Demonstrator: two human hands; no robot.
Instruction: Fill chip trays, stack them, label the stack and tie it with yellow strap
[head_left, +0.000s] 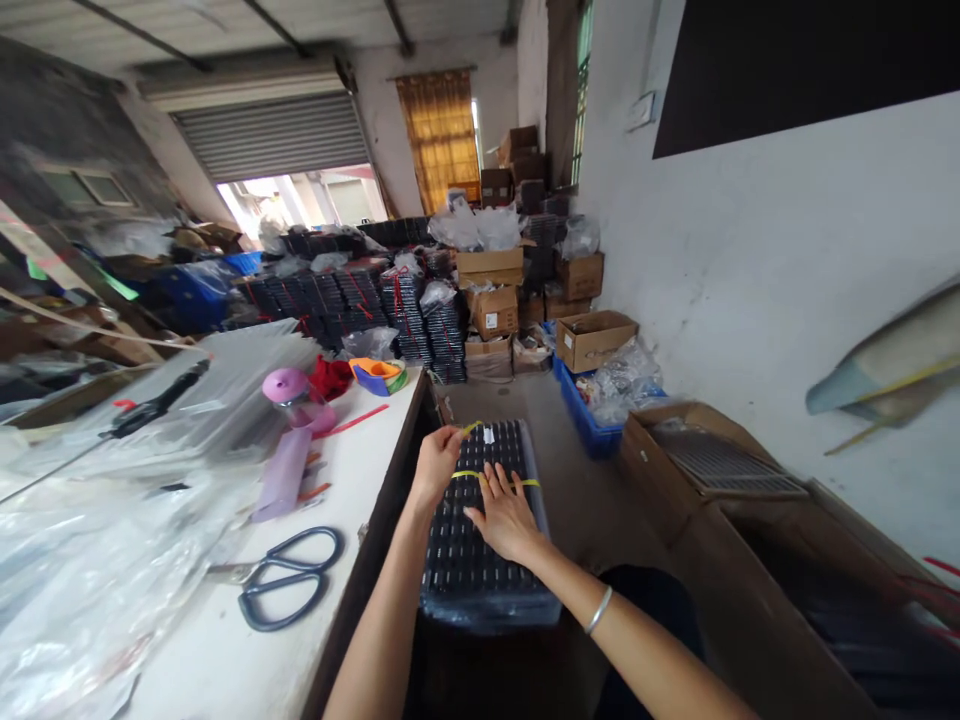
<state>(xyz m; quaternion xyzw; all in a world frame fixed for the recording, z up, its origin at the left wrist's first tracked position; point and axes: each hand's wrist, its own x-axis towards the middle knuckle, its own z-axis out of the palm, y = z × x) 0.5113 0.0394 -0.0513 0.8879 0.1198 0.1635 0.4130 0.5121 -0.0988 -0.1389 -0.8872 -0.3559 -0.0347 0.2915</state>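
Black tray stack (480, 540), long axis pointing away, yellow band (495, 478) crosswise

The right hand (504, 515) lies flat on the stack of black trays (480, 530), hiding the part beneath it, and the stack's near edge blurs under its clear wrap. The left hand (435, 465) pinches the yellow band (495, 478), but its fingertips are too small to read. Both forearms are cut off by the bottom edge. At the right, a pale object (885, 365) is smeared by motion and cut by the edge; what it is cannot be told. The plastic sheeting (90, 540) at the left is blurred, veiling whatever lies under it.
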